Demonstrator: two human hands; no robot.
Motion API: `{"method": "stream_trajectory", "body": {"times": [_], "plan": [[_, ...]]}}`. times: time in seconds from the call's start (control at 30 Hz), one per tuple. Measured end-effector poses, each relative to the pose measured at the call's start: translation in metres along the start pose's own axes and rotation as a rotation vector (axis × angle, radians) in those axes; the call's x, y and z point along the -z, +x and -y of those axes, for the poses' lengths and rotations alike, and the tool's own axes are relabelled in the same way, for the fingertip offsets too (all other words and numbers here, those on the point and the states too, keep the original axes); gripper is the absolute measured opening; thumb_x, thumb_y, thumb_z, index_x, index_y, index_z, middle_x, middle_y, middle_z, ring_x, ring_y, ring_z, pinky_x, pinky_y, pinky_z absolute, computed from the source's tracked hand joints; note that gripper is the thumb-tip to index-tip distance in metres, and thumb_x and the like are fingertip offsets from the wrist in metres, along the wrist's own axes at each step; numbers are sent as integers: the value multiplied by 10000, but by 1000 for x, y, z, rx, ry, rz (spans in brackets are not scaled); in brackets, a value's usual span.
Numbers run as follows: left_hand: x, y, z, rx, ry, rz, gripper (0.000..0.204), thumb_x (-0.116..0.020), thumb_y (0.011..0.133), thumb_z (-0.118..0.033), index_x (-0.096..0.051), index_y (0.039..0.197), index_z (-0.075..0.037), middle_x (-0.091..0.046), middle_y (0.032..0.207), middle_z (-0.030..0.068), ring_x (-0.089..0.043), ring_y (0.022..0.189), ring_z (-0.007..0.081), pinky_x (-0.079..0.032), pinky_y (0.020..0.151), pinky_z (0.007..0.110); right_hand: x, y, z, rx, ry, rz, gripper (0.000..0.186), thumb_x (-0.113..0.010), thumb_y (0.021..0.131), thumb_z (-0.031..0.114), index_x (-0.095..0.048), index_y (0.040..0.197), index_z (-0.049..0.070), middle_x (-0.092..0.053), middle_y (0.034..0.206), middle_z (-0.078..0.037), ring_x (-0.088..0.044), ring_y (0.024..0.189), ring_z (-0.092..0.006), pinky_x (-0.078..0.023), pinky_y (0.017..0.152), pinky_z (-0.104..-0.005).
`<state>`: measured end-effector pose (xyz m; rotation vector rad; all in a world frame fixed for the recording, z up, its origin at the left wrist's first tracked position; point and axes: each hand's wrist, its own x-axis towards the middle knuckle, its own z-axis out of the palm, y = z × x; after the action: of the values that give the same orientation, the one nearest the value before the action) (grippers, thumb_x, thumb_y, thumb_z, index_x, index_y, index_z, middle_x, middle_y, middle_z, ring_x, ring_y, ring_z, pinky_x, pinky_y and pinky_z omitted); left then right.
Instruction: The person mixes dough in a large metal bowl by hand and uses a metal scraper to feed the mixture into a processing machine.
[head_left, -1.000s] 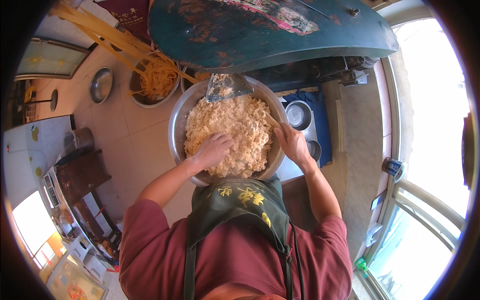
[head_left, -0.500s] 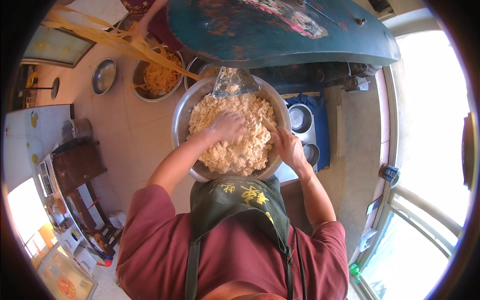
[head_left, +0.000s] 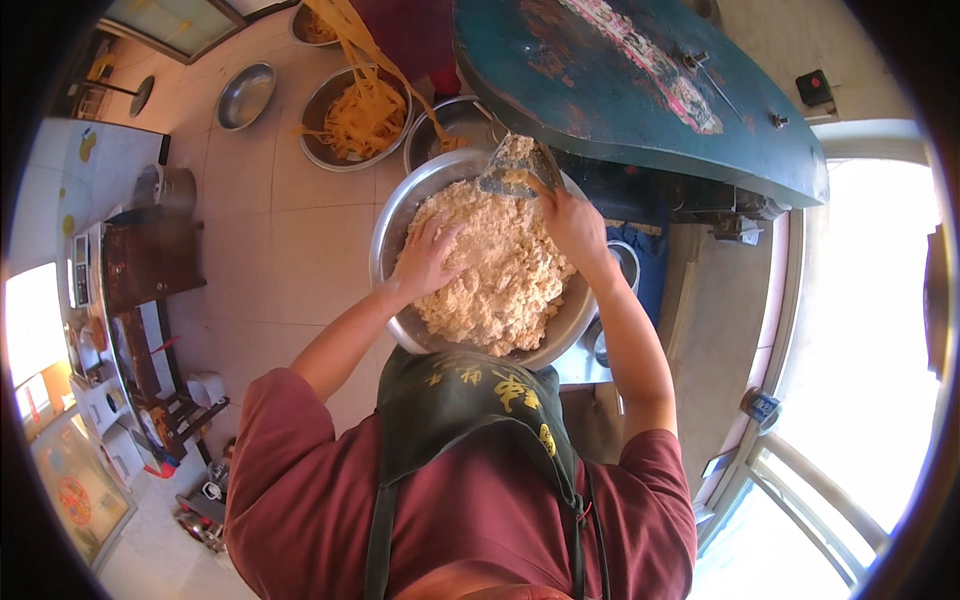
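Observation:
A wide steel bowl (head_left: 386, 232) in front of me is heaped with pale, crumbly dough (head_left: 500, 275). My left hand (head_left: 428, 260) rests on the dough's left side, open, its fingers spread and partly sunk in crumbs. My right hand (head_left: 575, 228) is closed at the bowl's far right, around a short tan stick-like piece (head_left: 538, 186) whose grip end is hidden. That piece reaches to a dough-smeared metal chute (head_left: 512, 180), which juts over the bowl's far rim beneath a green machine housing (head_left: 630, 90). Crumbs lie on the chute.
Left of the machine, a steel bowl (head_left: 312, 146) holds yellow dough strips (head_left: 365, 118). Another steel bowl (head_left: 412, 152) stands beside it, and a shallow steel basin (head_left: 246, 97) sits on the tiled floor. A dark wooden stand (head_left: 150, 262) is at left; a bright window (head_left: 880, 300) fills the right.
My right hand has moved from the dough's right side up to the chute with the tan piece. My left hand has shifted to the left side. The head view has swung slightly.

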<state>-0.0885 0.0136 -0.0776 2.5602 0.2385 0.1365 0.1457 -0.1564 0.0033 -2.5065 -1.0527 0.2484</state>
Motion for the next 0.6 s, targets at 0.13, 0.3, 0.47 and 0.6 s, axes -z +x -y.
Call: {"method": "stream_trajectory", "body": {"times": [0.13, 0.3, 0.47, 0.6], "plan": [[-34, 5, 27, 126, -131, 102, 619, -746, 834, -335, -501, 1330, -58, -554, 1227, 210, -557, 1129, 396, -462, 967, 474, -35, 40, -19, 12, -140, -74, 440, -496, 1000, 351, -656, 814, -15, -635, 644, -268, -661, 621, -430, -539, 570, -515], [-17, -19, 24, 211, -297, -23, 466, -768, 768, -100, -591, 1197, -74, -601, 1130, 158, -577, 1076, 358, -491, 919, 436, 3, 10, 13, 22, -97, 50, 417, -513, 988, 350, -662, 846, -13, -661, 674, -264, -667, 636, -435, -544, 603, -531], [-8, -6, 12, 249, -436, 34, 407, -746, 754, -46, -614, 1138, -80, -599, 1122, 145, -570, 1089, 359, -484, 926, 415, -26, 38, 2, -20, -154, 29, 349, -536, 974, 332, -626, 869, 11, -663, 713, -268, -671, 690, -446, -550, 641, -528], [5, -9, 25, 220, -538, 18, 413, -728, 762, -57, -595, 1153, -75, -593, 1129, 149, -554, 1124, 356, -461, 951, 446, -18, 30, 14, 46, -108, 1, 324, -545, 972, 316, -623, 849, 26, -660, 707, -269, -662, 673, -462, -547, 622, -543]]}}
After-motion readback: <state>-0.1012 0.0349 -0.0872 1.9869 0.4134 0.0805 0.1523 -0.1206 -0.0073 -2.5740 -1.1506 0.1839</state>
